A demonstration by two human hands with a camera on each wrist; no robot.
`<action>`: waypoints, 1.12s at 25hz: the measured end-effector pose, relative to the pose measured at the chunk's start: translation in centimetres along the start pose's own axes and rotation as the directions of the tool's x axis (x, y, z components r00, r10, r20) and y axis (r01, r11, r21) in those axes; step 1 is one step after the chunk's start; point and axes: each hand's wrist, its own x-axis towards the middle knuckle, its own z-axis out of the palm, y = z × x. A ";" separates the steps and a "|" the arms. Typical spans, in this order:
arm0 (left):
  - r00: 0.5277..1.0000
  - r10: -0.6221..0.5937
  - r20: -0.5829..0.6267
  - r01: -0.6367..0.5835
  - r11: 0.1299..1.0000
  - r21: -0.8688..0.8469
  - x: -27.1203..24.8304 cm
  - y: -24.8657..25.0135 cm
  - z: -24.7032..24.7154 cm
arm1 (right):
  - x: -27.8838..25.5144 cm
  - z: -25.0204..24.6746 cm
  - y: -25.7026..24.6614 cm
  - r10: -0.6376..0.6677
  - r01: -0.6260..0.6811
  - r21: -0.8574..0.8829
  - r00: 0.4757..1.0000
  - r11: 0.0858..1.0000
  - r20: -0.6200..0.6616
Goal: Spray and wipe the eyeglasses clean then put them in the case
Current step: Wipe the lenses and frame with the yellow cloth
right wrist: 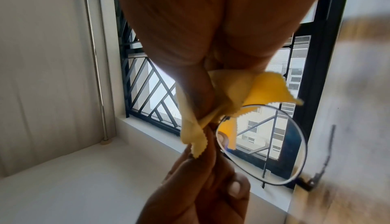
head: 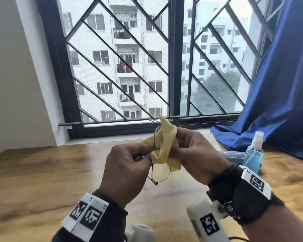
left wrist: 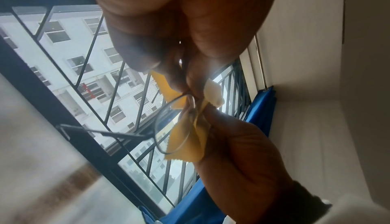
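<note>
We are pinching the eyeglasses [head: 158, 172] at the bridge with the fingers [head: 138, 155] of our left hand [head: 128, 170], curled tight on the thin wire between the two lenses. The fingers of our right hand [head: 194, 154] are closing the yellow cloth [head: 164, 145] over the far lens, thumb on one face and fingertips on the other, so the lens is sandwiched in fabric. The near lens is hanging bare below our left hand, its temple arm folding out toward us.

We are judging the frame to be very light and springy: thin metal that will twist if we squeeze across a rim. Holding at the bridge or at the hinge corner seems safest, leaving the glass untouched by skin. The lenses are probably slick, so the soft, limp cloth is doing the gripping, and light pressure should be enough.

Both hands are working in the air above the wooden surface [head: 42, 172], in front of the window. The spray bottle [head: 254, 152] is standing to our right, with what seems to be the case [head: 233, 157] lying just behind it, near the blue curtain [head: 273, 102].
</note>
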 end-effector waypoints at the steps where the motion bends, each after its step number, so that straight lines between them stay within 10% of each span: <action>1: 1.000 0.011 0.002 -0.011 1.000 0.025 -0.1 0.0 0.0 | 0.1 0.1 0.1 -0.015 0.014 -0.015 1.000 1.000 -0.018; 8: 0.995 0.087 0.052 -0.091 0.993 0.078 -0.8 0.5 1.3 | 0.3 0.2 0.9 -0.080 0.066 -0.067 0.966 0.996 -0.246; 15: 0.998 -0.014 -0.068 0.015 1.000 0.021 0.0 -0.3 0.1 | 0.2 -0.2 0.3 0.000 0.002 0.041 0.999 0.999 -0.037; 21: 0.998 0.046 0.052 -0.048 0.998 0.045 -0.8 0.3 1.4 | 0.1 0.1 0.9 -0.075 0.037 -0.165 0.970 0.986 -0.231; 28: 1.000 0.022 -0.017 -0.021 0.998 0.050 0.0 -0.9 0.4 | 0.0 0.0 0.4 -0.079 0.071 -0.112 0.994 0.991 -0.078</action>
